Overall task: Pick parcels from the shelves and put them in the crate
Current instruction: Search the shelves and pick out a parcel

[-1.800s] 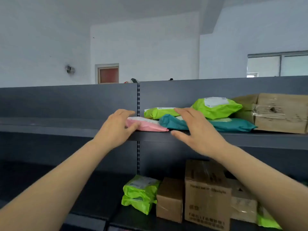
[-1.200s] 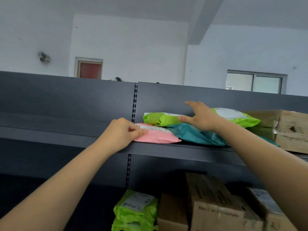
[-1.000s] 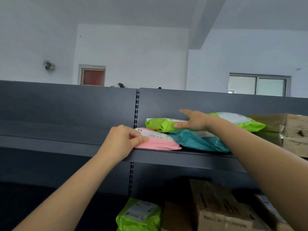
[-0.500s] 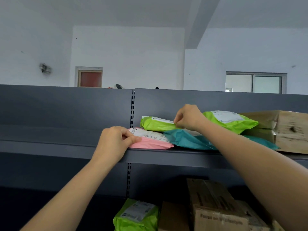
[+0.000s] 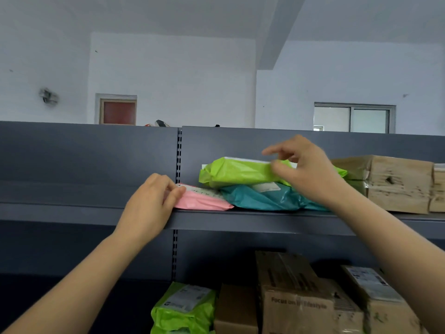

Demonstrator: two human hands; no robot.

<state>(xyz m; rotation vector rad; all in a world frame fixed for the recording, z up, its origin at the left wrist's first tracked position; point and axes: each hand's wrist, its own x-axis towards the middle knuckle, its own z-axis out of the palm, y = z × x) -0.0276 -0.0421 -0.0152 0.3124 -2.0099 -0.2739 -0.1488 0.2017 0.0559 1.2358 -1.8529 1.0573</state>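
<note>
Soft even daylight, dim beneath the shelf (image 5: 240,219); the right hand (image 5: 310,172) is slightly motion-blurred, frame edges bow.

Right hand (image 5: 310,172) covers the right part of the upper green parcel (image 5: 236,172) and of the teal parcel (image 5: 260,198) beneath; whether its blurred fingers close on the green one cannot be told. Left hand (image 5: 149,206) hides the pinched left corner of the pink parcel (image 5: 204,201). Parcel labels are unreadable (print too small). The bottom edge cuts off the lower green parcel (image 5: 183,309) and the cardboard boxes (image 5: 301,297); the right edge cuts off the rightmost box (image 5: 438,189).
</note>
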